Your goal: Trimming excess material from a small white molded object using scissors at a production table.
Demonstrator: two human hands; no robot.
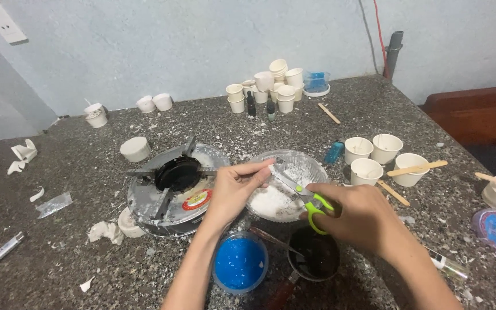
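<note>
My right hand [358, 217] grips scissors [300, 194] with green handles, blades pointing up-left over a clear bowl [312, 166] of white flakes. My left hand [237, 186] pinches something small and pale at the blade tips; what it is cannot be made out. Below the hands stand a round container of blue liquid [240, 263] and a small dark pot [315, 256] with a stick in it.
A portable gas burner [170, 186] sits left of the bowl. Several white paper cups [374, 156] with wooden sticks stand right; more cups [271, 86] are stacked by the far wall. A blue lighter [334, 152], white scraps and crumbs litter the speckled stone counter.
</note>
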